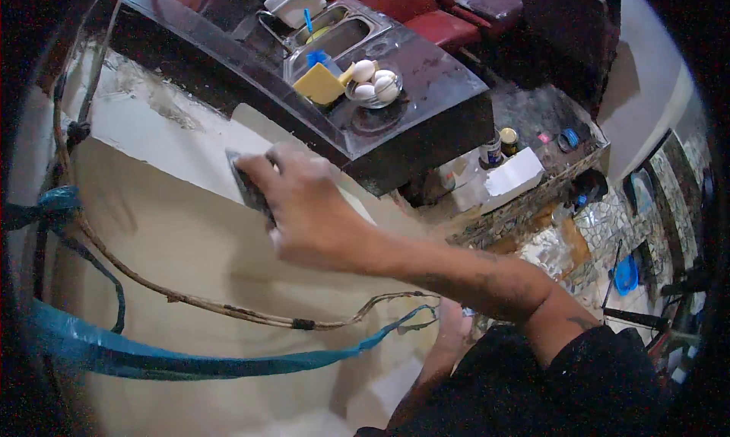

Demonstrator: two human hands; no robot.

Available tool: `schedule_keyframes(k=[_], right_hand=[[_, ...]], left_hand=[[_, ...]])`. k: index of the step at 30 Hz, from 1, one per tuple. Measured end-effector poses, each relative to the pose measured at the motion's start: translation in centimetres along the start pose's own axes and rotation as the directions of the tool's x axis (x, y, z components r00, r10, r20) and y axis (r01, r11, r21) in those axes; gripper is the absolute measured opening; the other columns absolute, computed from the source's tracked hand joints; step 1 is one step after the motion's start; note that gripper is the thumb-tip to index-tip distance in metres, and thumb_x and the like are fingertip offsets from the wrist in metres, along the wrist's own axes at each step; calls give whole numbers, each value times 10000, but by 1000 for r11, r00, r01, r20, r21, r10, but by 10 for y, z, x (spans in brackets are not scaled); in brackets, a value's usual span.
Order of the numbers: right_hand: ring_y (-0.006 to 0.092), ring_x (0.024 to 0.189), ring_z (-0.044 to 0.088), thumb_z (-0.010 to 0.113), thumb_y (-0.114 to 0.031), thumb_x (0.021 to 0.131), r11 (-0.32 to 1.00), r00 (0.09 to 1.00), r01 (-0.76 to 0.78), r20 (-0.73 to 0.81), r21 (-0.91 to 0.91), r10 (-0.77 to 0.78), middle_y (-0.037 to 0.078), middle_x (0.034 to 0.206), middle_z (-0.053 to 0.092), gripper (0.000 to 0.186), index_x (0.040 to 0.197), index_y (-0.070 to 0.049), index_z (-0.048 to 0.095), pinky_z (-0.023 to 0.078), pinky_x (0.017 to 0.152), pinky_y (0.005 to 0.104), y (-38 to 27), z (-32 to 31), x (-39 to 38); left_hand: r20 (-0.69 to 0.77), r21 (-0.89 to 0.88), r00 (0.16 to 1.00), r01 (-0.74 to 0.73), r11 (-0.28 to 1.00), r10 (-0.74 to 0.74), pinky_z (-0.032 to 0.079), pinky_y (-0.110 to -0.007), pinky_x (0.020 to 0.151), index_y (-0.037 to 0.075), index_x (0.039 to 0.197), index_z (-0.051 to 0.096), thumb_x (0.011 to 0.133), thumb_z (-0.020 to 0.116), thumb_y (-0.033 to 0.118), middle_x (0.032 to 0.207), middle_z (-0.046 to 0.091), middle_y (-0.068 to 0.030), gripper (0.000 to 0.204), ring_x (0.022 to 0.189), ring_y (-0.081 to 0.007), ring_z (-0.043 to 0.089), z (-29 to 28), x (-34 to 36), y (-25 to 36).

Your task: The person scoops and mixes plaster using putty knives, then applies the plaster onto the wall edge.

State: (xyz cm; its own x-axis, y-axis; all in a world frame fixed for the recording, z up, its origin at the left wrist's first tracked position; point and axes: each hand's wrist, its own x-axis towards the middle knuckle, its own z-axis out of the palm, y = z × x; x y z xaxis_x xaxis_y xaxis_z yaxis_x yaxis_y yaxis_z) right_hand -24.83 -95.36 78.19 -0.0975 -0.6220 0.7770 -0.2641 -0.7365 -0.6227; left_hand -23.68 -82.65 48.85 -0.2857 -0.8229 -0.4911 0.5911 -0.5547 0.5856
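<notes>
My right hand reaches across the middle of the view, its fingers closed round a flat dark-grey blade that looks like a putty knife. The blade lies against a white plastered strip along the upper edge of a cream wall. What handle it has is covered by my fingers. Lower down, beneath my right forearm, my left hand shows only in part near the wall. Its fingers are hidden.
A brown cable and a blue wrapped line cross before the wall. Beyond the strip, a dark counter carries a bowl of eggs, a yellow sponge-like block and a steel sink. Jars stand on a lower ledge.
</notes>
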Motion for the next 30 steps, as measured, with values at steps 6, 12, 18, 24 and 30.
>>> schedule_keyframes(k=[6, 12, 18, 24, 30], right_hand=[[327, 1040, 434, 546, -68, 620, 977, 940, -60, 341, 205, -14, 180, 1079, 455, 564, 1166, -60, 405, 336, 861, 446, -10, -58, -69], [255, 1072, 485, 491, 11, 579, 736, 874, -487, 250, 470, 418, 117, 1162, 476, 644, 1213, -29, 385, 353, 952, 384, 33, -220, -130], [212, 1096, 428, 511, 0, 560, 702, 759, -623, 45, 345, 650, 96, 1193, 432, 690, 1236, -60, 385, 355, 927, 317, 99, -283, -204], [235, 1185, 341, 428, 205, 519, 913, 921, -368, 202, 178, 332, 111, 1222, 383, 745, 1195, -105, 375, 284, 988, 374, 126, -290, -223], [255, 1136, 389, 522, 143, 534, 850, 760, -381, 401, -364, 512, 110, 1161, 390, 672, 1163, -70, 424, 308, 976, 345, 174, -322, -278]], left_hand=[[4, 49, 1000, 6, 999, -7, 479, -390, 793, 61, 1225, 325, 750, 566, -4, 1068, 505, -110, 537, 956, -233, 537, 0, 2, -25], [-10, 45, 998, -55, 998, 55, 492, -388, 764, 54, 1224, 318, 740, 587, -11, 1067, 507, -104, 558, 935, -234, 545, 21, 17, -23], [46, -34, 960, -274, 961, 276, 488, -342, 759, 2, 1115, 439, 748, 589, -9, 970, 567, -93, 397, 867, -197, 571, 89, 47, -9], [70, 45, 915, -401, 915, 397, 468, -305, 776, -13, 1130, 445, 771, 566, -3, 977, 579, -85, 379, 854, -175, 568, 143, 73, -29], [105, -116, 948, -289, 950, 301, 457, -297, 796, -1, 1140, 446, 776, 558, -21, 999, 575, -81, 381, 885, -165, 559, 168, 75, -45]])
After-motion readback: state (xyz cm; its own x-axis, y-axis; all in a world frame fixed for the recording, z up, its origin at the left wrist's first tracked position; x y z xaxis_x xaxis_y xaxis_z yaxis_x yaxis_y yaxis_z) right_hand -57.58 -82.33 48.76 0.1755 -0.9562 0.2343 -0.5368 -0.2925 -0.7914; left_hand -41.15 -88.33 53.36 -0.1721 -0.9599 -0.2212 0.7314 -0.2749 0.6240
